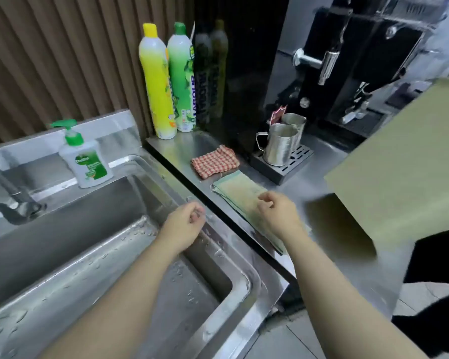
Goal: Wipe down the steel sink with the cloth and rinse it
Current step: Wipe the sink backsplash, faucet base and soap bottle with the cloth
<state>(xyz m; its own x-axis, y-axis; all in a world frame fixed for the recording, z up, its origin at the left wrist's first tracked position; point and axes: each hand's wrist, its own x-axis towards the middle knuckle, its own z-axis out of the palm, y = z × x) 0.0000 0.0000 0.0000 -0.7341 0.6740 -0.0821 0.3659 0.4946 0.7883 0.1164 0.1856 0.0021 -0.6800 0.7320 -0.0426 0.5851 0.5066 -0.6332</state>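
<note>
The steel sink (94, 255) filled the lower left, its basin and rim beaded with water drops, its tap (13, 200) reaching in from the left edge. To its right ran the steel surface (309, 187), set a little higher than the sink rim, with a dark coffee machine (347, 63) standing at its back and a tan board (399, 164) jutting in from the right. Two tall bottles stood side by side at the back corner of the surface, one yellow (157, 81), one green (183, 79), and a soap pump (87, 159) sat on the ledge behind the basin. Two steel jugs (283, 141) stood close together on a drip tray (283, 164) in front of the machine. A red checked cloth (214, 161) lay folded on the surface, and just in front of it lay a pale green cloth (241, 195), flat and near the edge beside the sink. The right hand (278, 213) hovered over the near part of the green cloth, fingers curled loosely and partly spread, gripping nothing that could be seen; whether it touched the cloth could not be told. The left hand (184, 221) was over the sink's right rim, fingers curled into a loose fist and holding nothing visible.
</note>
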